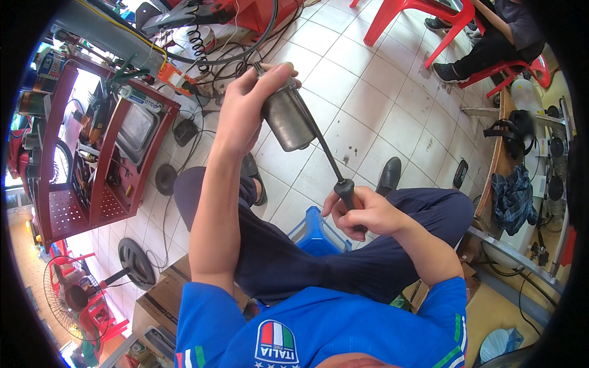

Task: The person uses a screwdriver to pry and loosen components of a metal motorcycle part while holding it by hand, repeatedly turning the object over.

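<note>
My left hand is wrapped round the upper end of a metal cylinder that looks like a small electric motor. Its worn, dull grey body points down and toward me, held up above the tiled floor. In my right hand is a screwdriver with a dark handle and a long thin shaft. That shaft runs up along the right side of the cylinder, and its tip lies near the fingers of my left hand. Whether the tip touches a screw there is hidden.
A blue plastic stool stands between my knees. To the left is a dark red tool rack with trays and tools; a standing fan is below it. Cables lie ahead. Another person sits among red chairs, and a cluttered bench is at right.
</note>
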Available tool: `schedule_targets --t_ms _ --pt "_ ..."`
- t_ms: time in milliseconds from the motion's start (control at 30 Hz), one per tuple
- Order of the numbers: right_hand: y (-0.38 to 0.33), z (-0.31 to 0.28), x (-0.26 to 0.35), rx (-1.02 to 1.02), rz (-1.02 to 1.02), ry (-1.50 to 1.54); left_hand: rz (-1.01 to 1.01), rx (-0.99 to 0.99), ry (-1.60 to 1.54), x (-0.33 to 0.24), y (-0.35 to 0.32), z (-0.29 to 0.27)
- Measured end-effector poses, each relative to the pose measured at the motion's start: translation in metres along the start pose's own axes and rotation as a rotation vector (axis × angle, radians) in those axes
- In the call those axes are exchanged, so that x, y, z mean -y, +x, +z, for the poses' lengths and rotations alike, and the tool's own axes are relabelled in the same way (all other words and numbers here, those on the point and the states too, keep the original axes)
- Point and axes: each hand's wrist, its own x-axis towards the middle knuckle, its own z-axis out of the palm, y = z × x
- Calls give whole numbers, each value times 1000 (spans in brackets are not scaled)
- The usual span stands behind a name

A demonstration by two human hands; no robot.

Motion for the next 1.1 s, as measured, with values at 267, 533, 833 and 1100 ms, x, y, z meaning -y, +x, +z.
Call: schedule_targets --t_ms 267,533,833,1100 --pt "9 1 -14 -463 -187 -581 -13 -101 164 5 3 -1" --pt "0 -3 2 -571 -260 -882 1 -264 102 -1 4 -3" --pt "3 1 16 -569 -208 -480 10 -283 -6 -1 4 -7" --pt "2 -10 6 -425 -174 -901 23 -273 102 -6 -1 0"
